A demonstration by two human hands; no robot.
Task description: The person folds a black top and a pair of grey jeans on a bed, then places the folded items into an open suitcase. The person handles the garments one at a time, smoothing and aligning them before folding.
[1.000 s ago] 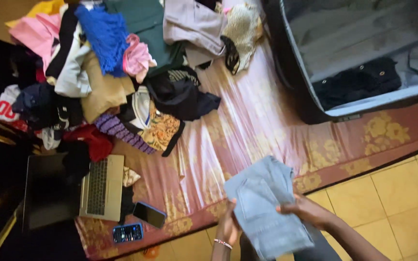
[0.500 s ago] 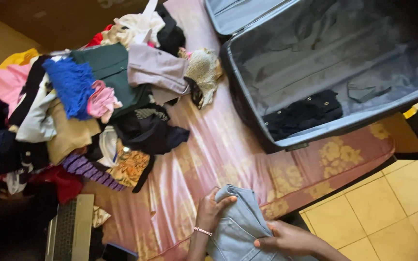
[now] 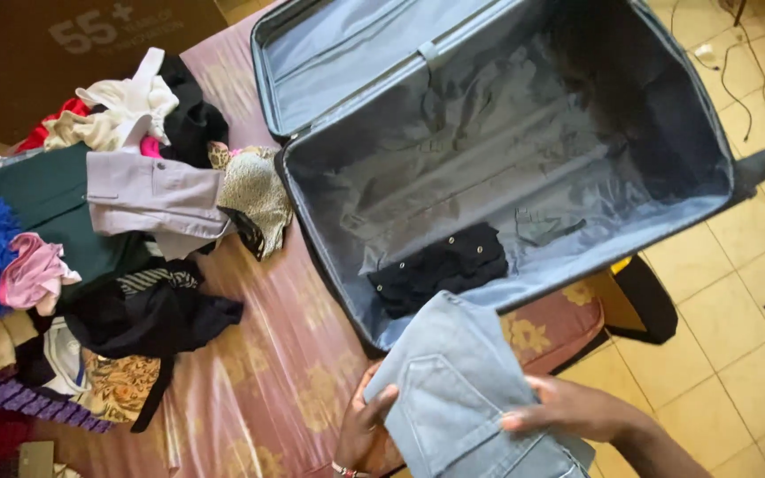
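Both hands are gripping the folded light-blue jeans (image 3: 462, 389): the left hand (image 3: 363, 425) is pinching the near-left edge, and the right hand (image 3: 573, 409) is pressing on top with its fingers closed round the side. The denim looks soft and fairly heavy, likely to unfold unless supported along both folded edges. Just beyond, the open grey suitcase (image 3: 701, 208) is holding a dark folded garment (image 3: 440, 265).

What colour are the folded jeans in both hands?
Light blue denim jeans, with a back pocket showing; clearest in the head view.
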